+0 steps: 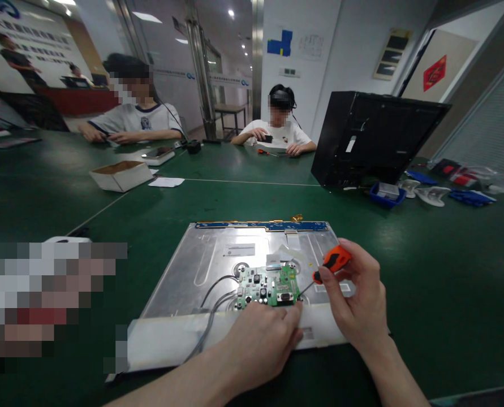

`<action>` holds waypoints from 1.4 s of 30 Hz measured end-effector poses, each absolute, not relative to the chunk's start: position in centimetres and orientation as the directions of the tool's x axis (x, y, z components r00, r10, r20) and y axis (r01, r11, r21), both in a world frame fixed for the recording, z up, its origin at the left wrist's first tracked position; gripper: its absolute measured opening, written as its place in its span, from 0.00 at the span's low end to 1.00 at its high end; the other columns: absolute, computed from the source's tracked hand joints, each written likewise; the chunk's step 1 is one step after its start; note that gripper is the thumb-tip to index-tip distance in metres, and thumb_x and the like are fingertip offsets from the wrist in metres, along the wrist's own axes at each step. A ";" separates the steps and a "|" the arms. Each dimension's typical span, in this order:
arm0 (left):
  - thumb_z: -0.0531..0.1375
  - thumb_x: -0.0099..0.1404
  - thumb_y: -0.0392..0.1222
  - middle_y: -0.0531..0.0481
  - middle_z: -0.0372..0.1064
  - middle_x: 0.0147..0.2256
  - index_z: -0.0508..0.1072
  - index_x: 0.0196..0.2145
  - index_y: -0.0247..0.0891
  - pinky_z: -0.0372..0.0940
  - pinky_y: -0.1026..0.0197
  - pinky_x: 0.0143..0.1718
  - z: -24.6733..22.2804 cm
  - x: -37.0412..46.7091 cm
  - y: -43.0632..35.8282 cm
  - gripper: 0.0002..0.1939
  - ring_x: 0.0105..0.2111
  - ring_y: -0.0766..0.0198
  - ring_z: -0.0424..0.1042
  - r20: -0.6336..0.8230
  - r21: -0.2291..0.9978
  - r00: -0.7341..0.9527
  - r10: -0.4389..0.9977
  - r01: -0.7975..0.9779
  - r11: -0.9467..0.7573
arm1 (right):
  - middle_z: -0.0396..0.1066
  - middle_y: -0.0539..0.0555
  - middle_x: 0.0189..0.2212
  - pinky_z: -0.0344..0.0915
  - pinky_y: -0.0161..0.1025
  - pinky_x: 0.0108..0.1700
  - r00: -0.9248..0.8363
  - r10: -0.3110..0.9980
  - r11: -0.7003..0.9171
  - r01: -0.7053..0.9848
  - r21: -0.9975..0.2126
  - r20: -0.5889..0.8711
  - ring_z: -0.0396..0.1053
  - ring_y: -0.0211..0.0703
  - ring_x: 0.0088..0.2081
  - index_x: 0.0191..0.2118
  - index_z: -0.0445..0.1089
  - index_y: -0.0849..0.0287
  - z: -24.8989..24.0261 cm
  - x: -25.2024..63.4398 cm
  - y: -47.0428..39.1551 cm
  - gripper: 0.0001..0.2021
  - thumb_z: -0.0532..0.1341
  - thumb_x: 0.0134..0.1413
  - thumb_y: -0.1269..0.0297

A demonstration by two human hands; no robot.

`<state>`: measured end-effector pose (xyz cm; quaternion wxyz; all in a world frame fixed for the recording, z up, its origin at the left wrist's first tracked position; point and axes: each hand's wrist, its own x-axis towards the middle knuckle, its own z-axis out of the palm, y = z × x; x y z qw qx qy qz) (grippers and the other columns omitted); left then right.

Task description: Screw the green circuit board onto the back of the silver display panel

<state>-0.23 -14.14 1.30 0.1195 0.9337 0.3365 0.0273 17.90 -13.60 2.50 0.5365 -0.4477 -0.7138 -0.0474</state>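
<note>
A flat metal panel (171, 282) lies on the green table, with a blue strip board (252, 226) along its far edge and a white band along its near edge. On its middle sits a green circuit board (266, 285), with dark cables at its left side. My right hand (357, 294) grips an orange and black screwdriver (336, 259), whose tip meets the board's lower right corner. Beside that corner, my left hand (264, 339) rests with its index finger extended to the board's edge; its other fingers are curled and partly hidden.
A black monitor-like casing (374, 141) stands at the back right, near a blue tray (387, 195) and bagged parts. An open white box (122, 176) is at the back left. Two people sit across the table (235, 198); another is partly visible at left.
</note>
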 end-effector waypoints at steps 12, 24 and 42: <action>0.51 0.73 0.38 0.40 0.77 0.41 0.69 0.51 0.32 0.74 0.49 0.36 1.5 -0.2 -14.1 0.14 0.36 0.50 0.78 -0.052 0.251 0.765 0.642 0.633 -0.733 | 0.69 0.51 0.38 0.72 0.34 0.26 -0.039 0.576 0.627 0.662 -0.411 0.816 0.70 0.36 0.27 0.62 0.55 0.51 2.5 17.9 -13.8 0.26 0.58 0.61 0.71; 0.51 0.72 0.38 0.41 0.77 0.40 0.70 0.47 0.33 0.74 0.52 0.36 1.5 -0.3 -14.1 0.11 0.35 0.52 0.78 -0.027 0.243 0.752 0.658 0.644 -0.725 | 0.69 0.51 0.37 0.72 0.34 0.25 -0.064 0.570 0.642 0.657 -0.395 0.819 0.70 0.37 0.27 0.62 0.55 0.53 2.5 17.8 -13.9 0.26 0.59 0.60 0.70; 0.51 0.72 0.38 0.41 0.77 0.39 0.69 0.47 0.32 0.74 0.50 0.35 1.5 -0.3 -14.1 0.12 0.35 0.50 0.78 -0.045 0.262 0.756 0.652 0.639 -0.723 | 0.68 0.50 0.35 0.72 0.34 0.24 -0.081 0.554 0.644 0.672 -0.365 0.828 0.70 0.37 0.26 0.62 0.53 0.53 2.6 17.9 -13.7 0.26 0.58 0.61 0.70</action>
